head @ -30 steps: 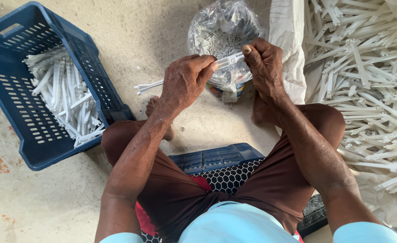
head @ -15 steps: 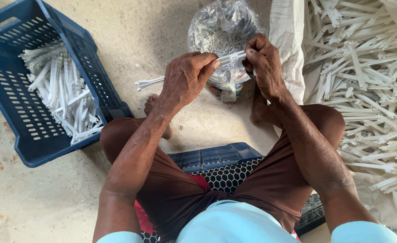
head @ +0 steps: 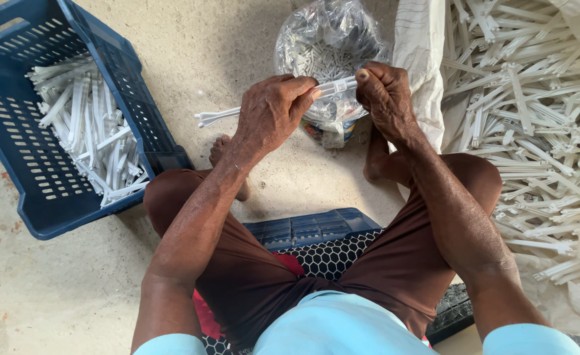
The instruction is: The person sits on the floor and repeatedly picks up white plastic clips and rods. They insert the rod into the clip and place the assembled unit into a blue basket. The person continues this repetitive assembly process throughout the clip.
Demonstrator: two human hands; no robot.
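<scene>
Gripping a white plastic strip point(head: 270, 104) at both ends, left hand point(head: 273, 112) and right hand point(head: 383, 95) hold it above a bag point(head: 329, 46), crate point(head: 132, 105) at left.

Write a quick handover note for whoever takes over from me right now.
Left hand grips the middle of a long white plastic strip; right hand pinches its right end.
Blue crate on the left holds a partial layer of strips.
Clear bag of small white pieces lies just beyond the hands.
A big heap of loose strips still lies on the white sack at right.
</scene>
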